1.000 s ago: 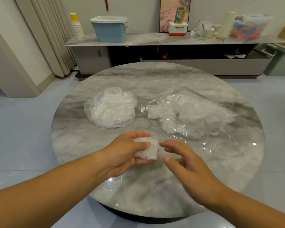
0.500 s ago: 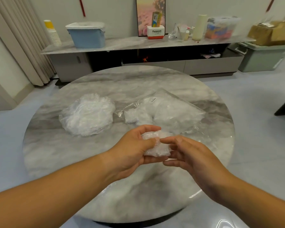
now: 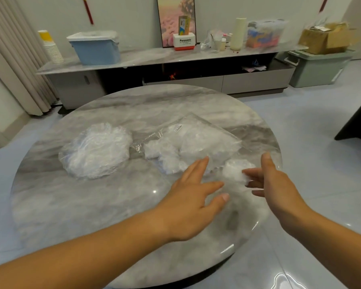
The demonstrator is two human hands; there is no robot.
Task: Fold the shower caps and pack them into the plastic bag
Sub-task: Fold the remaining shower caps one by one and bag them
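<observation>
Left hand (image 3: 193,198): palm down over the table's near half, fingers (image 3: 198,166) straight and spread apart, holding nothing. Whether it touches the tabletop cannot be told.
Right hand (image 3: 276,184): thumb raised and well clear of the fingers (image 3: 251,175), which curl loosely with their tips against the cap. Motion blur hides whether they actually grip it.
Cap (image 3: 234,171): a small folded white wad at the right fingertips, by the bag's near right edge. Whether it rests on the bag or is held above it is unclear.
Bag (image 3: 198,140): clear plastic, lying flat right of centre, white caps bunched inside. Its near edge fades into the glare, and its mouth cannot be made out.
Pile (image 3: 96,151): loose unfolded caps, left of the bag, apart from it.
Table (image 3: 75,205): round, glossy marble, with its near rim partly behind the forearms.
</observation>
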